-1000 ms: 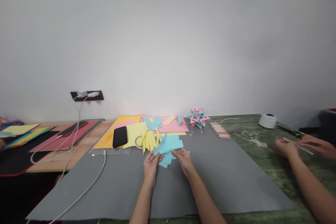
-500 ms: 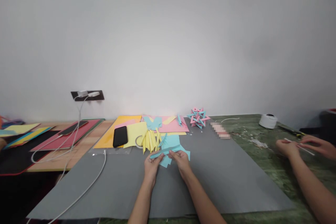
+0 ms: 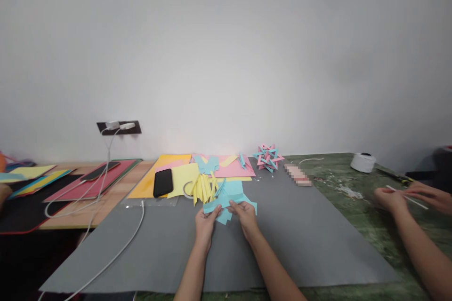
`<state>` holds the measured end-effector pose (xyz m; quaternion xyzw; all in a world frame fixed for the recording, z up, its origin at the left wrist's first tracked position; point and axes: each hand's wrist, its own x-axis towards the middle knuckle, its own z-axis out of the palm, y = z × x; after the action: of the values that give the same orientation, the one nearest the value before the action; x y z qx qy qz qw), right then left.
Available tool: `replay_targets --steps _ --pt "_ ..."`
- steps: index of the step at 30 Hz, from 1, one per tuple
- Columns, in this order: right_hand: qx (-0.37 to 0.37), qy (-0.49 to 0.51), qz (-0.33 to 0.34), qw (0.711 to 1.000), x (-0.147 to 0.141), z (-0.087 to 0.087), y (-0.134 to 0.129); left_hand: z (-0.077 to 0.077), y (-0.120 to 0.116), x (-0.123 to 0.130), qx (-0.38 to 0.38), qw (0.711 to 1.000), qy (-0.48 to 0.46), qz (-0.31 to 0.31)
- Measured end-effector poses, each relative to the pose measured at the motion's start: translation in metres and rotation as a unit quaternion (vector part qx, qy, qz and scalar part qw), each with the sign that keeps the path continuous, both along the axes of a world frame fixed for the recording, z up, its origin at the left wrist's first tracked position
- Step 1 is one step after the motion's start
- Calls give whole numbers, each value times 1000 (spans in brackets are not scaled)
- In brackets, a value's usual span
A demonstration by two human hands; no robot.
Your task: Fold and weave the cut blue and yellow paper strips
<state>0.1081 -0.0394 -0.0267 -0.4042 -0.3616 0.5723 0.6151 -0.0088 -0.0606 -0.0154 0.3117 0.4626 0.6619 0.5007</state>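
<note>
Between my two hands a narrow strip of blue paper [image 3: 224, 203] is stretched, with creases along it. My left hand [image 3: 207, 218] pinches its left end, and my right hand [image 3: 242, 214] pinches it farther right. Beneath and beyond the strip lie more blue paper sheets [image 3: 233, 188], partly covered by my fingers. Just past my left hand is a bunch of folded yellow paper strips [image 3: 202, 189]. A pink and blue folded-paper star ball [image 3: 267, 157] rests at the back, near the wall.
A grey mat [image 3: 169, 254] lies under my hands. A black phone [image 3: 163, 183] rests on orange and yellow sheets. White cables [image 3: 132, 240] run across the left side. At right, another person's hands [image 3: 406, 197] hold a thin white stick; a white roll [image 3: 363, 162] stands beyond.
The blue strip has tipped in my hands, so that more of its flat face shows. My grip stays about the same.
</note>
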Motion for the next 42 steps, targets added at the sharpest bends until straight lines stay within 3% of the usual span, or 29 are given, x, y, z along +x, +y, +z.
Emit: replay_targets --steps 5,35,42 --pt "13 28 16 999 2 1 1 1 0 0 1 1000 -9 13" --pt "22 55 -82 995 7 -4 8 -5 3 -5 13 999 -36 12" --pt "39 -4 64 997 -1 5 -3 -2 4 -3 16 999 -25 12"
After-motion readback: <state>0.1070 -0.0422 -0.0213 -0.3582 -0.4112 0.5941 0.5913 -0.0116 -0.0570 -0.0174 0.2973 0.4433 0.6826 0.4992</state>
